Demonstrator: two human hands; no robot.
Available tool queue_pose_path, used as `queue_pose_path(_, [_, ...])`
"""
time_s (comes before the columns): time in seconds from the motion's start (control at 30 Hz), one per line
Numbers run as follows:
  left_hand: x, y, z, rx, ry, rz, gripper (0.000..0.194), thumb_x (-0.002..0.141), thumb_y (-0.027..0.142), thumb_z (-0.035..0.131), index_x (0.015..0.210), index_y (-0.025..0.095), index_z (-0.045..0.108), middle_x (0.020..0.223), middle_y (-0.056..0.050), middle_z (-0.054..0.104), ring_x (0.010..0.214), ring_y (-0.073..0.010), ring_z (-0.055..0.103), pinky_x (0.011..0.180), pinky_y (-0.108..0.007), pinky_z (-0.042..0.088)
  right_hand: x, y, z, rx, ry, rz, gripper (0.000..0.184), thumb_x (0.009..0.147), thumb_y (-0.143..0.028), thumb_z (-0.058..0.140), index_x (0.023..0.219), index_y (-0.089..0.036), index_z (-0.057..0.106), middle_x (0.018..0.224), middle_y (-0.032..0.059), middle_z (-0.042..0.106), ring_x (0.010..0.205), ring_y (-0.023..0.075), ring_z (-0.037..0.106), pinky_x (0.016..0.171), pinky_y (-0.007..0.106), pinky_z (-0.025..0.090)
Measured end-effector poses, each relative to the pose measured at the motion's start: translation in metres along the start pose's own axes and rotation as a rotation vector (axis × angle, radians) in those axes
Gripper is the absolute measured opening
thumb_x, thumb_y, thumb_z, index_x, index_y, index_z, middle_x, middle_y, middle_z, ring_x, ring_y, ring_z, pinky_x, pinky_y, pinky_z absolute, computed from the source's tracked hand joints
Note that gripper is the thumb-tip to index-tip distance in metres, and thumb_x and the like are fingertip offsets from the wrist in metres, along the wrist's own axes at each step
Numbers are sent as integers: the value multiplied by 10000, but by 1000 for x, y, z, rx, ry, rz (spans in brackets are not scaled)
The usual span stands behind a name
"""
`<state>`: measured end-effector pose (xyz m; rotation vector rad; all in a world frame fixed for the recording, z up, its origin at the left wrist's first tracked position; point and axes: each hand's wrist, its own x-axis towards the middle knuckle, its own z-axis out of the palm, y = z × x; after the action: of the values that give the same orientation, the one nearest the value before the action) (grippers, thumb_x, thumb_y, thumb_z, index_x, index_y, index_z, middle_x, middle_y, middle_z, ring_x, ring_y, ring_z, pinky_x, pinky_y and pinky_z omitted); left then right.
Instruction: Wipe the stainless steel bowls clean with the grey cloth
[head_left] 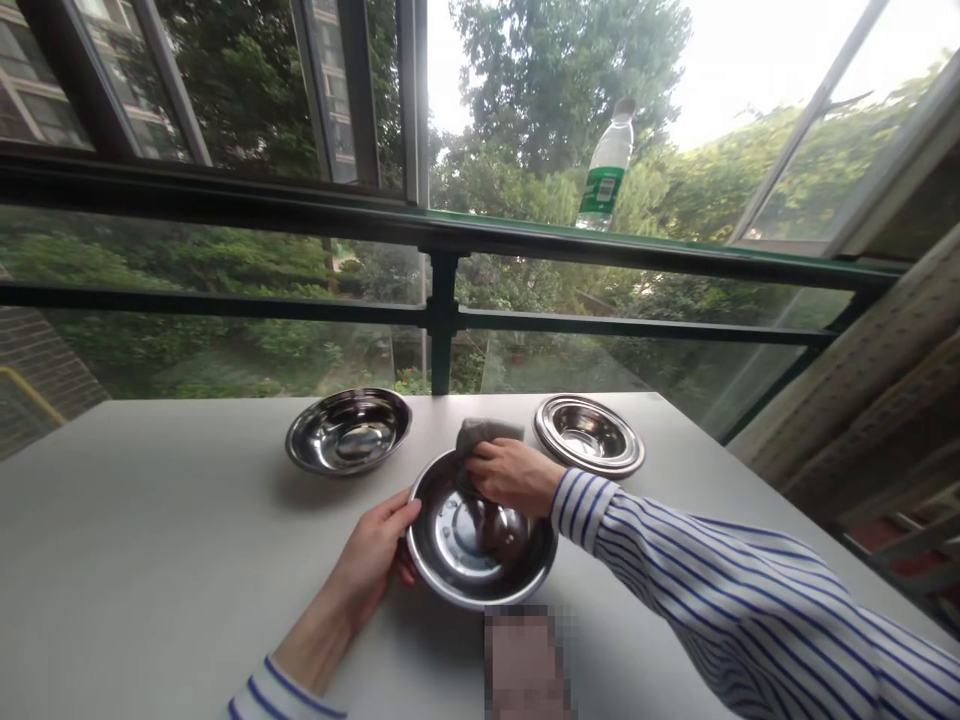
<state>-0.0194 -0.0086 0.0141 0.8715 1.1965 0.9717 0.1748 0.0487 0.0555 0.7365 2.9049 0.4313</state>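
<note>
A shiny stainless steel bowl (pixel 465 540) is tilted toward me above the white table. My left hand (pixel 375 550) grips its left rim, thumb on the edge and fingers underneath. A grey cloth (pixel 491 432) is bunched in my right hand (pixel 510 472), which presses it against the bowl's far inner wall and over the rim. Small water drops show on the bowl's bottom. Part of the cloth is hidden behind my right fingers.
Another steel bowl (pixel 352 440) sits at the back left of the white table (pixel 187 560). Stacked steel dishes (pixel 589 435) stand at the back right. A plastic bottle (pixel 606 175) rests on the dark railing (pixel 675 258) by the window. A patterned curtain (pixel 847 370) hangs on the right.
</note>
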Motion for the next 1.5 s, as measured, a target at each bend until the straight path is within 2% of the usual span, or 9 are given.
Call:
queue_pose_path(0.27, [-1, -4, 3, 3, -5, 38, 393, 778, 267, 540, 1134, 110, 593, 440, 41, 490, 335, -92, 444, 278, -167, 369, -39, -5, 2, 22, -72, 133, 126, 766, -192, 591, 664, -133, 635, 730, 90, 598, 733, 201, 487, 538, 296, 330])
queue_pose_path(0.47, [3, -6, 5, 37, -22, -17, 441, 794, 267, 517, 1203, 105, 545, 418, 26, 509, 329, -102, 463, 286, -163, 359, -6, 4, 8, 26, 3, -11, 210, 894, -140, 429, 816, -116, 622, 965, 108, 585, 910, 210, 463, 676, 319, 371])
queue_pose_path(0.63, [5, -5, 4, 11, -10, -7, 443, 783, 257, 532, 1198, 102, 554, 417, 39, 485, 320, -92, 442, 286, -162, 350, 29, -5, 10, 90, 56, -98, 194, 923, -232, 407, 910, -180, 594, 1012, 62, 558, 919, 179, 449, 711, 293, 388])
queue_pose_path(0.73, [3, -4, 3, -2, -5, 5, 430, 776, 266, 544, 1178, 114, 572, 435, 36, 494, 330, -90, 450, 291, -159, 350, 33, -2, 11, 135, 88, 32, 183, 901, -219, 432, 1027, -169, 556, 1052, 91, 541, 939, 194, 453, 753, 318, 400])
queue_pose_path(0.87, [1, -5, 3, -15, -8, 23, 396, 769, 287, 558, 1124, 121, 608, 445, 32, 503, 335, -85, 449, 291, -154, 341, 11, 12, 12, 197, 85, 318, 275, 813, -169, 517, 1082, -117, 534, 1081, 150, 523, 954, 230, 490, 759, 340, 417])
queue_pose_path(1.03, [4, -8, 6, -15, -23, 19, 369, 767, 292, 548, 1085, 120, 625, 446, 36, 500, 336, -88, 448, 281, -159, 342, -23, 25, 13, 304, 4, 467, 253, 794, -167, 528, 1039, -122, 572, 878, 98, 629, 794, 200, 598, 678, 275, 432])
queue_pose_path(1.23, [7, -8, 8, 34, -73, 8, 394, 757, 331, 557, 1079, 115, 628, 438, 23, 522, 328, -98, 459, 281, -166, 339, 11, 14, 6, 380, 4, 317, 239, 813, -104, 477, 1012, -153, 600, 932, 90, 665, 916, 200, 601, 774, 269, 421])
queue_pose_path(1.37, [5, -5, 5, -8, -38, 24, 387, 736, 314, 591, 1071, 125, 634, 446, 37, 505, 337, -81, 437, 292, -154, 329, 44, 3, 1, 423, -1, 160, 307, 841, -124, 477, 1120, -211, 570, 1153, 60, 606, 1069, 159, 537, 869, 239, 389])
queue_pose_path(1.5, [4, -3, 2, -31, -45, 32, 365, 754, 300, 569, 1059, 112, 635, 452, 28, 512, 343, -84, 444, 294, -158, 327, 35, 11, 1, 416, -49, 258, 321, 841, -125, 488, 1145, -204, 555, 1097, 70, 629, 1021, 183, 570, 845, 279, 418])
